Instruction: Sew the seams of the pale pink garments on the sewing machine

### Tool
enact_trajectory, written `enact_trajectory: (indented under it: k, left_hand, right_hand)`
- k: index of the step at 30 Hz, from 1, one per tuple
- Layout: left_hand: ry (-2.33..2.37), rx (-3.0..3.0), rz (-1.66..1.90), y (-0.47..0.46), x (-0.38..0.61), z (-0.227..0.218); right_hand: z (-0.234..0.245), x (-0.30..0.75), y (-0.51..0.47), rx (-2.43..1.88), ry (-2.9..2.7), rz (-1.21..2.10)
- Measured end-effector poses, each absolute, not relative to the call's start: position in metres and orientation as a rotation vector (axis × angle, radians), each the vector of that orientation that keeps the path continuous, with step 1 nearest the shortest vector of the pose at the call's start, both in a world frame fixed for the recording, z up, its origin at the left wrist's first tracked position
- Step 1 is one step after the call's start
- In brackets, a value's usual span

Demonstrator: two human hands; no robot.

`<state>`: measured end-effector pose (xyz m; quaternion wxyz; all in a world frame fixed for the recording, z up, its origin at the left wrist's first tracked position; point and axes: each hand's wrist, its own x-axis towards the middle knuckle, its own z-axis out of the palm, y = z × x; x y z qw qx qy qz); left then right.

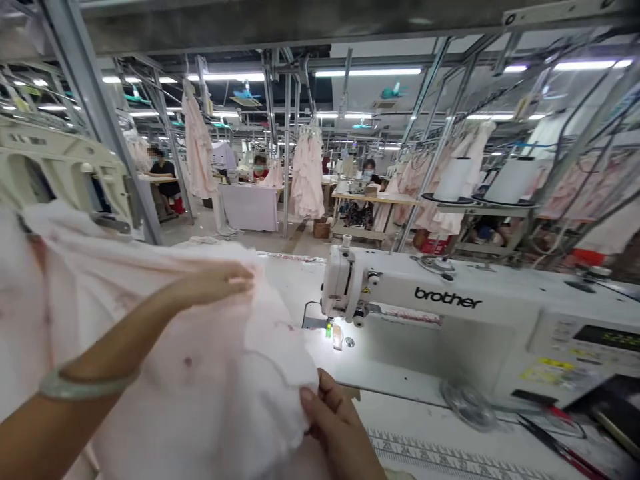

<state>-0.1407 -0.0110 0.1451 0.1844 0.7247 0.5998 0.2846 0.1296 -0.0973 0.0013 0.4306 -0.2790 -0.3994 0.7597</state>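
A thin, pale pink fabric piece [200, 373] with small reddish flower prints spreads across the left and middle of the view. My left hand [220, 283], with a pale bangle on its wrist, reaches over it, fingers together and tips closed on the cloth's upper part; the thumb is hidden. Lower down, my right hand [335, 417] pinches the right edge of the fabric between thumb and fingers. Just beyond the hands stands a white Brother sewing machine [450, 293]. Its lit needle and presser foot area [333, 330] lies right of the cloth, apart from it.
A printed ruler [430, 457] runs along the table's front edge. Red-handled scissors [560, 447] and a clear round disc [467, 403] lie under the machine's right side. Thread cones [513, 180] stand behind. Hanging pink garments [307, 173] and co-workers at machines fill the background.
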Motion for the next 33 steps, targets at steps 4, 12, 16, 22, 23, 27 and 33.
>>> enact_trajectory:
  k: [4,12,16,22,23,27,33]
  left_hand:
    - [1.335,2.205,0.406,-0.028,-0.099,0.098]
    - [1.154,2.203,0.178,-0.047,-0.086,0.082]
    - [1.232,2.191,0.347,-0.050,-0.084,0.068]
    - [1.350,1.984,0.773,-0.022,-0.108,0.082]
    - [1.381,1.935,0.856,-0.015,-0.110,0.090]
    - [1.541,1.937,0.854,0.009,-0.088,0.104]
    - [1.335,2.040,0.531,0.038,-0.031,0.058]
  right_hand:
    - [-0.006,0.130,-0.089,-0.685,-0.852,1.876]
    - [-0.017,0.110,-0.094,-0.659,-0.898,1.823]
    - [-0.031,0.097,-0.097,-0.628,-0.985,1.785]
    - [-0.030,0.094,-0.088,-0.562,-1.133,2.017]
    - [-0.024,0.098,-0.087,-0.558,-1.153,2.027]
    - [0.000,0.132,-0.079,-0.499,-1.289,1.906]
    - [0.014,0.203,-0.056,-0.599,-2.251,1.224]
